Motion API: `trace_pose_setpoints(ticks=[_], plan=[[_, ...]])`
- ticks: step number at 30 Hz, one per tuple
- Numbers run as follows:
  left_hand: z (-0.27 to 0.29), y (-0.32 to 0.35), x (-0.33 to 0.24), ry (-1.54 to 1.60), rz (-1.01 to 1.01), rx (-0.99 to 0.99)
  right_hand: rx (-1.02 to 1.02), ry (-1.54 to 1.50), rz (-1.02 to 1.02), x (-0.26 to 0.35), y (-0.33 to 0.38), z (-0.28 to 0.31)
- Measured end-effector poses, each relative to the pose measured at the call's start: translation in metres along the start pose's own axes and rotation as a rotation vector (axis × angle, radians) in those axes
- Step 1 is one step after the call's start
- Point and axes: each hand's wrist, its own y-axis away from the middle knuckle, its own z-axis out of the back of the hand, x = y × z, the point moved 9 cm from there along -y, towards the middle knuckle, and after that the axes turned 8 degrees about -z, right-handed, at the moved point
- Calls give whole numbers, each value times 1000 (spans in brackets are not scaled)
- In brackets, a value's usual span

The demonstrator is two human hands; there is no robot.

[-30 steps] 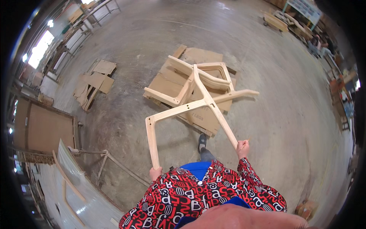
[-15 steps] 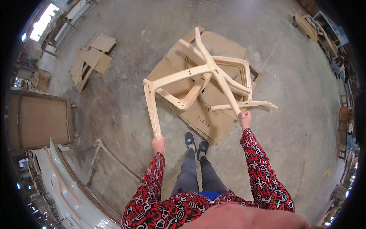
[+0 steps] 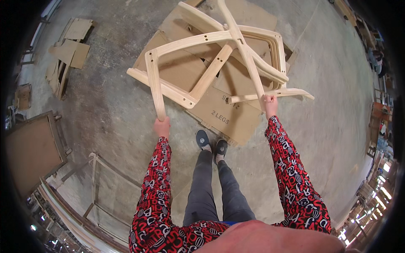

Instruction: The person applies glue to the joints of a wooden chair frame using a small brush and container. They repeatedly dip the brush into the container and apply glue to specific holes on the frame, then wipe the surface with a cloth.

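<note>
The pale wooden chair frame is up off the ground, held out in front of the person and hanging above a stack of flattened cardboard sheets on the concrete floor. It is bare, unfinished wood: curved rails, a straight crosspiece with small holes along it, and a rounded loop part on the far right side.

The left hand is closed around the lower end of 1 upright bar, gripping it from below. The right hand is wrapped tight on the near end of a long diagonal bar, right where a flat curved piece sticks out to the right. Both arms are stretched forward in red sleeves with a black-and-white pattern.

Below the frame, the person's 2 dark shoes stand close together at the near edge of the cardboard, grey trousers above them.

Further out, loose cardboard pieces lie well apart at upper left. A brown flat panel sits at the left edge, and a thin metal frame lies on the floor near the left arm.
</note>
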Motion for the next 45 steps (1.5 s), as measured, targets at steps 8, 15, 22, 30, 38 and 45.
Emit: trace_pose_setpoints(ticks=[8,15,22,30,38,45], plan=[[-29,24,0,-105,-76,22,-129,97,326,51,65,-2],[25,78,-40,-405,-157,65,226,157,177,21,191,-9],[134,150,1,-181,-44,317,380,285,541,61,307,-48],[314,270,69,-165,-65,124,487,213,610,92,345,-48],[426,347,164,2,-136,-133,633,176,896,164,500,-137],[538,413,238,29,-99,-300,1173,-321,777,210,756,-290]])
